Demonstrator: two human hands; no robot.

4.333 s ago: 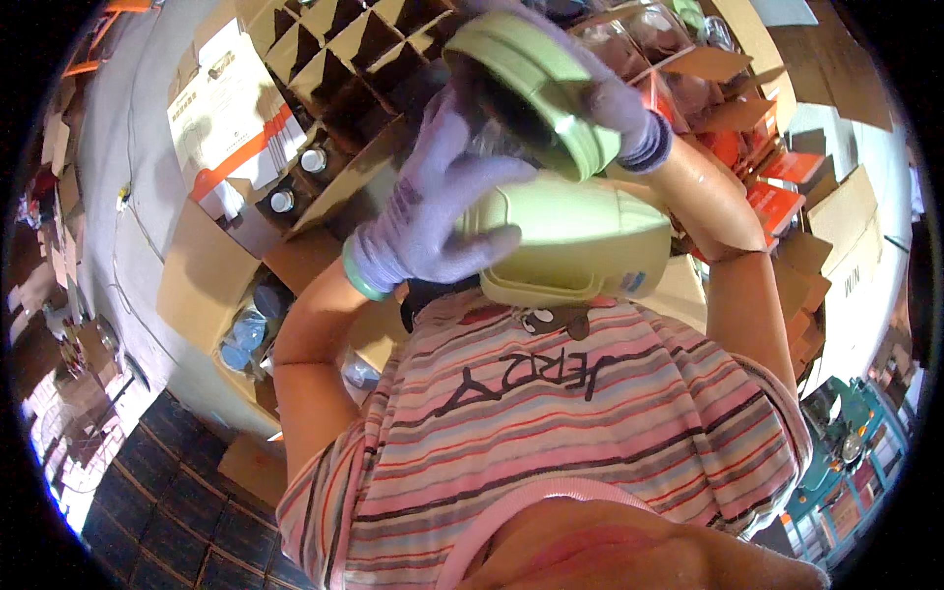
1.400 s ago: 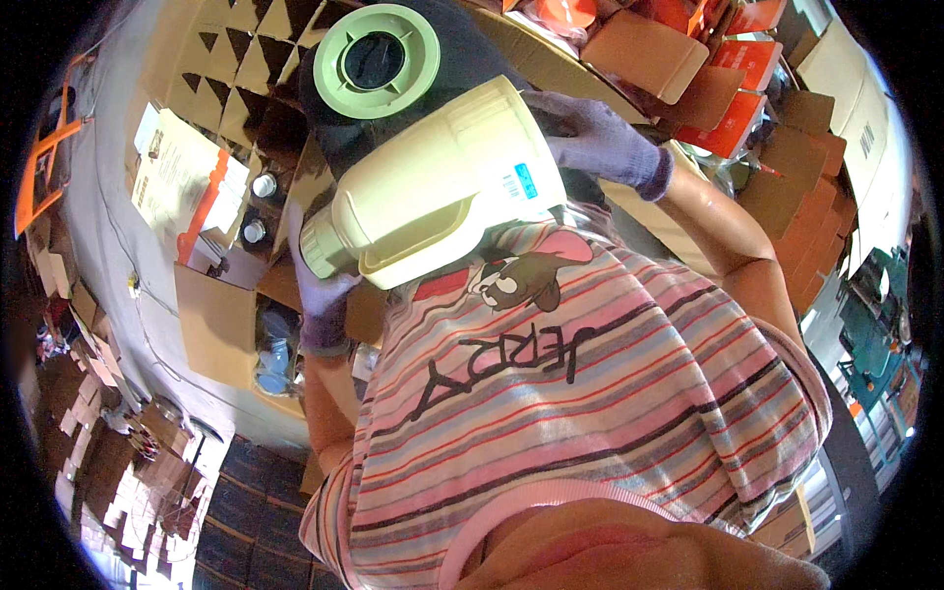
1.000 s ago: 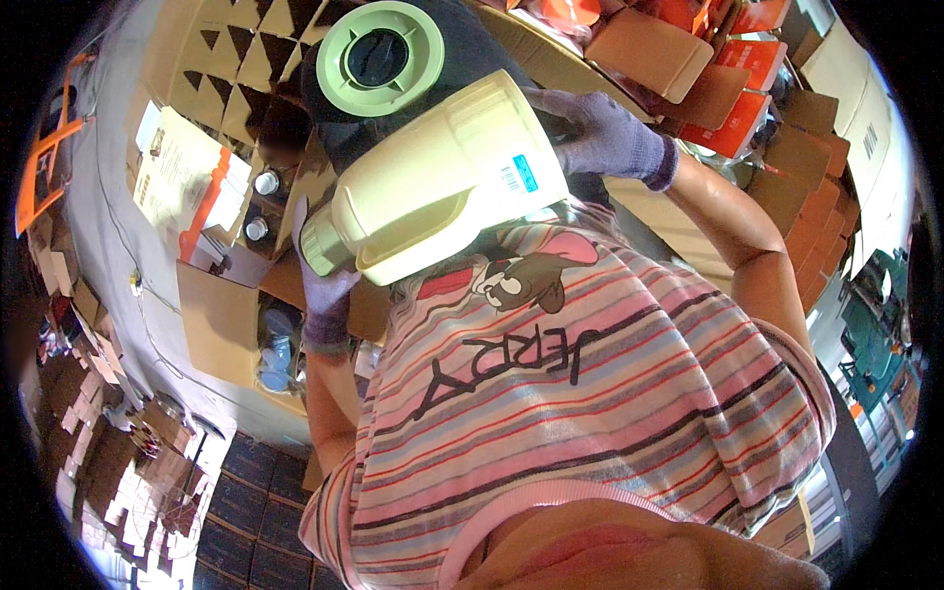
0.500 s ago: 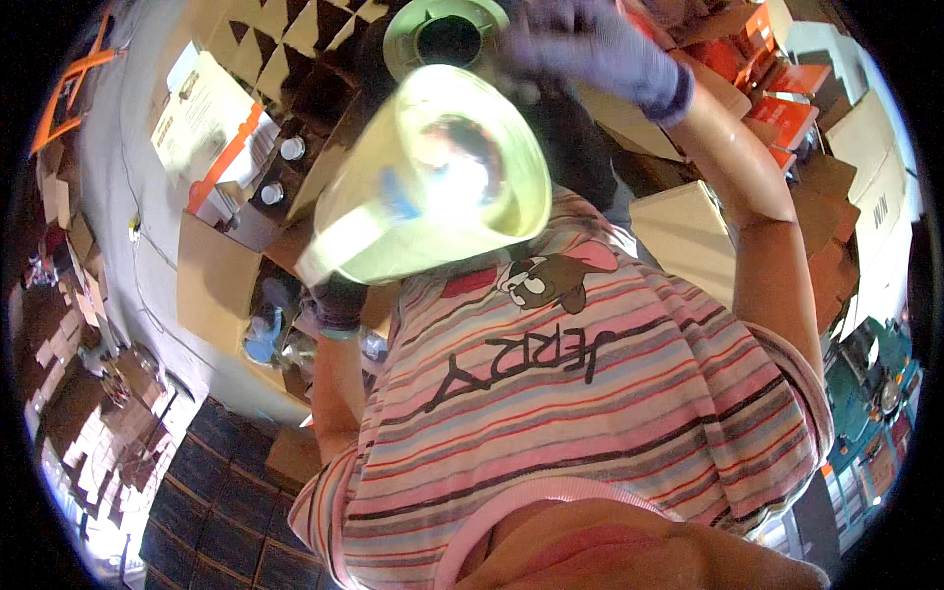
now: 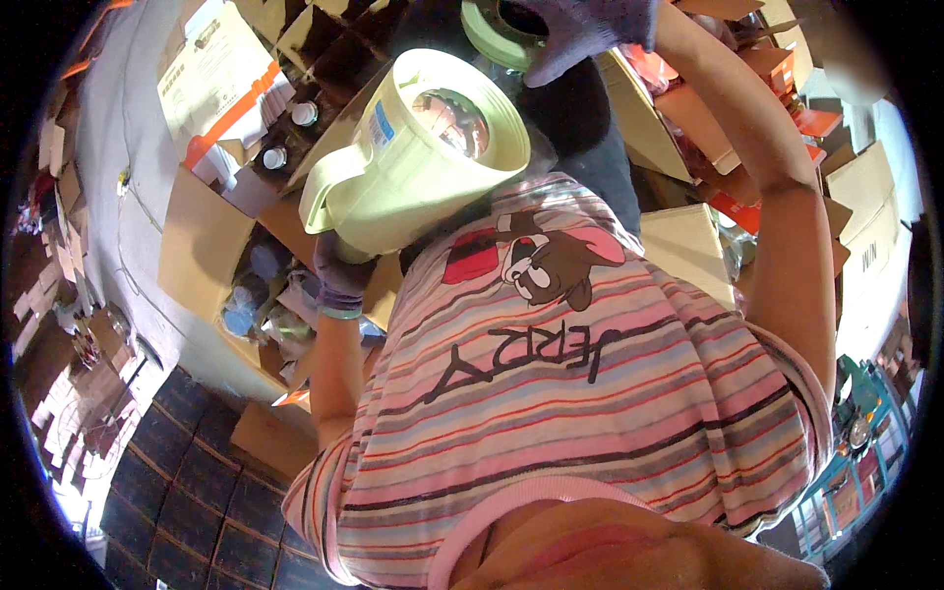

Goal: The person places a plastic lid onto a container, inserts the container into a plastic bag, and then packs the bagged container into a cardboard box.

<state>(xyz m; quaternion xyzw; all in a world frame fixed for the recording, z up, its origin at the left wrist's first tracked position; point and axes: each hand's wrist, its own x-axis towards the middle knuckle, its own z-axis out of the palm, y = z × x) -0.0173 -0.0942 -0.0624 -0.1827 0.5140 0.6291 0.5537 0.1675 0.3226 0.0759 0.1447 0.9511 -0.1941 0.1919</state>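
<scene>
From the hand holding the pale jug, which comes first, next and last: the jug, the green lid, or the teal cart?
Measured from the left hand, in the head view:
1. Pale jug: the hand holds it from below.
2. Green lid: up at the top, in the right hand.
3. Teal cart: far off at the right edge.

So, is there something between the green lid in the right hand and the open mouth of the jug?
Nothing visible. The right hand holds the green lid just above and beyond the rim of the pale green jug, which the left hand supports from below. The gap between them looks free.
</scene>
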